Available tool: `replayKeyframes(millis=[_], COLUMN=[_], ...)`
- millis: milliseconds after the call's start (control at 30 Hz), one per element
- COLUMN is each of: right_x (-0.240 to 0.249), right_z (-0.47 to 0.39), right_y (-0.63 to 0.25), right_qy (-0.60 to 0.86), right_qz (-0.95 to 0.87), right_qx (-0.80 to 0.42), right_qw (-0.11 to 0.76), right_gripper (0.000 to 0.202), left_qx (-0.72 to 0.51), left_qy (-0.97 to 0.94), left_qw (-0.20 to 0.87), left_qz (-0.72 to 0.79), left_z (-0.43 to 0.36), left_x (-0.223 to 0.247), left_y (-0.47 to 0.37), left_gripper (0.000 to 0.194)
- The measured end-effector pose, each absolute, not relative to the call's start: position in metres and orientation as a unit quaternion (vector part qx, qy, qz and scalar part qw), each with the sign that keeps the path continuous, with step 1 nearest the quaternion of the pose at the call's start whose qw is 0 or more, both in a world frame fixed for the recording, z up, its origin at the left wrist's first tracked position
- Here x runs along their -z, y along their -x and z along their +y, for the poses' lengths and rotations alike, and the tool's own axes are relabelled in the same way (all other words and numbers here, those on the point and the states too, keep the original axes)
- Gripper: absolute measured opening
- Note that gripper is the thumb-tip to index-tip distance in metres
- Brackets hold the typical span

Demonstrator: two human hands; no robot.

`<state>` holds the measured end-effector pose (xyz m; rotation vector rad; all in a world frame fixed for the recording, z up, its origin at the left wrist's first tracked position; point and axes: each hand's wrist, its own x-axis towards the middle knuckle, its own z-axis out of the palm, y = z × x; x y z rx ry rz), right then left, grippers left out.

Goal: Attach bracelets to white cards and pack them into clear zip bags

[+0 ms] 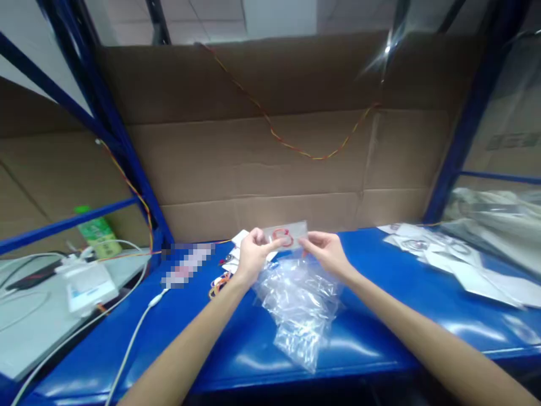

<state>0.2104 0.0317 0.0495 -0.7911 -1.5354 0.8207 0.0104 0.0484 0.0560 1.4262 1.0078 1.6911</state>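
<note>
A small pale card (298, 229) with a red string bracelet (287, 241) on it is held up above the blue tabletop. My left hand (252, 255) pinches the card's left end, its thumb lying near the bracelet. At the right end, the thumb and fingers of my right hand (327, 251) are closed on the card's edge. Whether a clear sleeve surrounds the card, I cannot tell. Just below both hands lies a loose heap of clear plastic bags (302, 307). Beside my left wrist are orange and yellow looped cords (216, 286) and several white cards (231, 261).
White cards with bracelets (439, 248) spread along the right side of the blue tabletop (380, 327). A blurred-out flat object (188, 268) with a white cable (137, 332) lies left. Beyond the blue post stand a green bottle (99, 231) and a white box (91, 287). Cardboard (296, 175) closes the back.
</note>
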Motion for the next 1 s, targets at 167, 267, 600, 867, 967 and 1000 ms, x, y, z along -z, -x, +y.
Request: replayKeyframes(millis=[167, 267, 600, 867, 967, 1000], right_x=[-0.047, -0.046, -0.047, -0.052, -0.052, -0.052], right_z=[0.037, 0.041, 0.043, 0.041, 0.041, 0.041], right_y=[-0.213, -0.216, -0.221, -0.222, -0.222, -0.222], right_qy=[0.351, 0.356, 0.363, 0.360, 0.359, 0.358], right_qz=[-0.636, -0.630, -0.631, -0.636, -0.638, -0.638], right_qx=[-0.334, -0.330, -0.328, -0.341, -0.345, -0.347], right_qw=[0.601, 0.606, 0.602, 0.590, 0.587, 0.587], right_gripper=[0.039, 0.040, 0.042, 0.044, 0.044, 0.044], left_qx=[-0.667, -0.668, -0.638, -0.624, -0.620, -0.619], left_qy=[-0.544, -0.541, -0.556, -0.579, -0.587, -0.589], left_qw=[0.352, 0.360, 0.371, 0.363, 0.357, 0.355], left_qz=[0.368, 0.364, 0.381, 0.379, 0.378, 0.379], left_z=[0.054, 0.055, 0.059, 0.059, 0.057, 0.056], left_x=[-0.055, -0.055, -0.053, -0.058, -0.059, -0.060], left_y=[-0.007, -0.006, 0.001, 0.004, 0.004, 0.004], left_gripper=[0.053, 0.049, 0.033, 0.032, 0.033, 0.033])
